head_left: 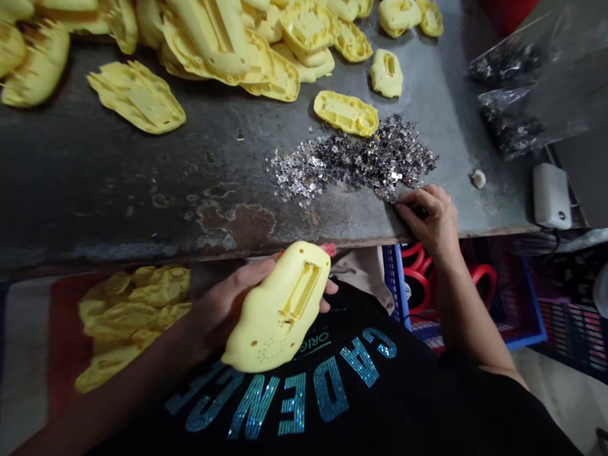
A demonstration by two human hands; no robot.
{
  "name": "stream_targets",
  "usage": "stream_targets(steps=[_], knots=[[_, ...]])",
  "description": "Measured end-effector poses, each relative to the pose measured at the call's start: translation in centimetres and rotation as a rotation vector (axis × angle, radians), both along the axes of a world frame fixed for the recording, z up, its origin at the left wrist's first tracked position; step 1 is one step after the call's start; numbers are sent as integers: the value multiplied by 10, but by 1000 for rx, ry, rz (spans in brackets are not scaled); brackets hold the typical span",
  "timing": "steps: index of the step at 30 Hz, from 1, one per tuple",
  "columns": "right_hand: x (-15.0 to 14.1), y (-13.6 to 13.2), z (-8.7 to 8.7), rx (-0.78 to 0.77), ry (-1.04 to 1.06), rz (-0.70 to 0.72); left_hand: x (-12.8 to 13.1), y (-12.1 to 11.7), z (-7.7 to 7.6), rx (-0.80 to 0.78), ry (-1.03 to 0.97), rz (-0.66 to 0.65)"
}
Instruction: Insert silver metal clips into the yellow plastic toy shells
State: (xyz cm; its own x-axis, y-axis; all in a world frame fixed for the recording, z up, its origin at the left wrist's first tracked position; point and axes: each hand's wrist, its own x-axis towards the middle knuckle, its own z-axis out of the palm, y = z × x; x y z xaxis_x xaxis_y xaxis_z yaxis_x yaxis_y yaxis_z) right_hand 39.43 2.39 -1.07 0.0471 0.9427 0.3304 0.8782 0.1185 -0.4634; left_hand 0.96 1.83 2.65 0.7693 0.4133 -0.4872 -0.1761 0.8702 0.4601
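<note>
My left hand [237,288] is closed round a yellow plastic toy shell [280,310], held tilted in front of my chest. A long battery slot, screw holes and a cluster of small speaker holes show on the shell's outer face. At the near edge of a pile of small shiny metal contact pieces [351,158], my right hand [430,215] has its thumb and forefinger pinched together on the bench. Whatever lies between those fingertips is too small to make out. A yellow shell half [346,114] rests against the back of the metal pile.
Many yellow shells [209,38] are heaped at the back of the grey bench [118,190]. More yellow parts [137,310] lie below at left. Clear bags [513,120] and a white box [551,196] are at right. A blue basket [475,335] holds red-rimmed items below the edge.
</note>
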Motion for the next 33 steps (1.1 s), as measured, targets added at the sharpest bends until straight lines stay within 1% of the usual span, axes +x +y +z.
stream_targets(steps=[2, 4, 8, 13, 15, 18, 20, 23, 26, 28, 31, 33], knots=[[2, -3, 3, 3, 22, 0, -1, 3, 0, 4, -22, 5], [4, -4, 5, -1, 32, -6, -2, 5, -5, -11, -59, 2], [3, 2, 6, -34, 14, 13, -4, 6, -13, -42, -119, -13], [-3, 5, 10, -48, 39, 69, 1, 6, -9, -92, -36, 59], [-3, 1, 13, -55, 37, 118, 5, 6, -8, -98, -17, 91], [0, -9, 15, -51, 22, 177, 7, 6, -9, -120, -8, 102], [2, -16, 14, -36, 51, 171, 7, 5, -11, -136, -2, 97], [1, -22, 9, 0, 94, 107, 6, 5, -13, -134, -15, 98], [-2, -21, 3, 28, 58, 58, 7, 5, -14, -110, -66, 98], [-4, -18, 2, 25, 29, 53, 9, 5, -14, -104, -91, 93], [-10, -19, 7, 29, 44, 77, 13, 1, -12, -112, -127, 87], [-21, -24, 17, 63, 98, 123, 17, -2, -12, -121, -156, 78]])
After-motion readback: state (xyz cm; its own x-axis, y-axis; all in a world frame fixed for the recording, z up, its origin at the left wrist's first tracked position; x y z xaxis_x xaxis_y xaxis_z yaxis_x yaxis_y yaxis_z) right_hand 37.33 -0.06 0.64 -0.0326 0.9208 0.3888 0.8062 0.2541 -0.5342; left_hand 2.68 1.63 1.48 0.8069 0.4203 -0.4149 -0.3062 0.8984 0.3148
